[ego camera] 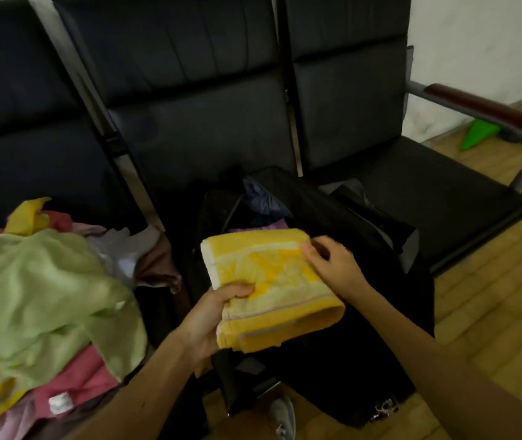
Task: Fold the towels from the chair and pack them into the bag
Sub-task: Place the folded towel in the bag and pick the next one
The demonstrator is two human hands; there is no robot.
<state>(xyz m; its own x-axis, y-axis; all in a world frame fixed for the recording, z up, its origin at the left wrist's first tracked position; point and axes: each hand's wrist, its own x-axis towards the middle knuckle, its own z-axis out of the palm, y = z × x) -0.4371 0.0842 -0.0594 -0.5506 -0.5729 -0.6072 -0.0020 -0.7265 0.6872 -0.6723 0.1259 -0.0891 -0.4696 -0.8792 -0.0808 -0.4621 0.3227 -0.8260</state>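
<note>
Folded yellow towel [269, 281] between both hands, above the bag [348, 312].

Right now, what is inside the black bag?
A purple cloth and blue-grey fabric show in the bag. The yellow towel, held by the left hand and right hand, hides the rest.

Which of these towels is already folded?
The yellow towel, gripped by the left hand and right hand above the bag. It is a neat folded block; the green towel and the pink ones lie crumpled in a heap at left.
</note>
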